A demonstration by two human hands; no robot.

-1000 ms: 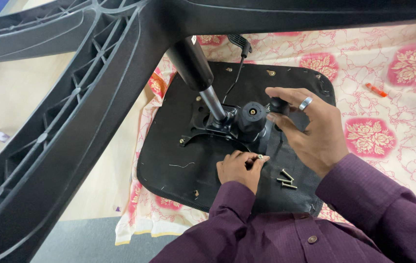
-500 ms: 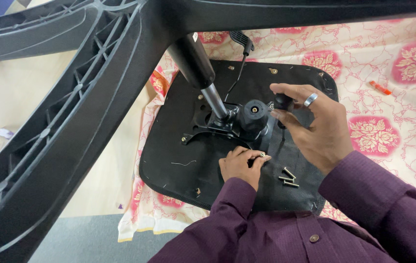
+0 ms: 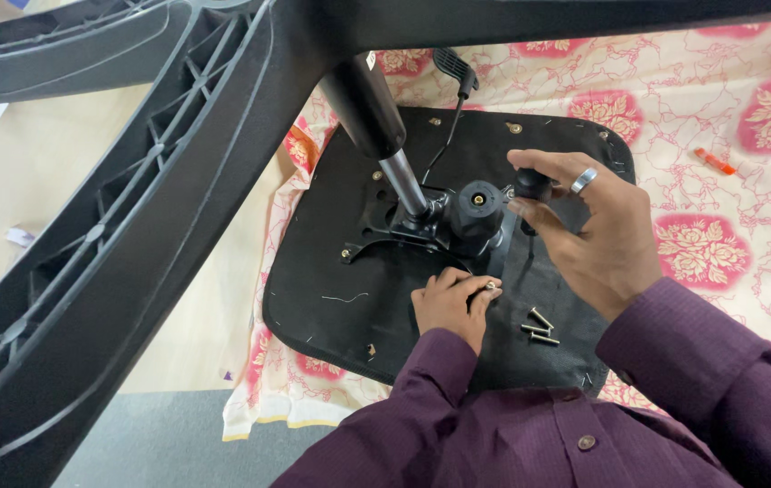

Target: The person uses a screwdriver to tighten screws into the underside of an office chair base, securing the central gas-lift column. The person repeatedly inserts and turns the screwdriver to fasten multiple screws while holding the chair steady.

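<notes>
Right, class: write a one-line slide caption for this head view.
Right hand grips a black tool handle over an upturned chair seat; left hand holds a screw.

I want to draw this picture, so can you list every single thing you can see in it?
Chair seat: one, black, lying upside down on the cloth.
Tilt mechanism: one, black metal, on the middle of the seat's underside.
Gas cylinder: one, black with a silver rod, rising from the mechanism toward the camera.
Chair base: one, black plastic with ribbed legs, close to the camera on the left and top.
Loose bolts: about three, silver, on the seat near the right wrist.
Cloth: one, cream with pink flowers, under the seat.
Pen-like thing: one, orange, on the cloth at right.
Left hand: fingers pressed on the seat, at a small silver part.
Right hand: wears a silver ring, grips a black handle.
Sleeves: purple.
</notes>
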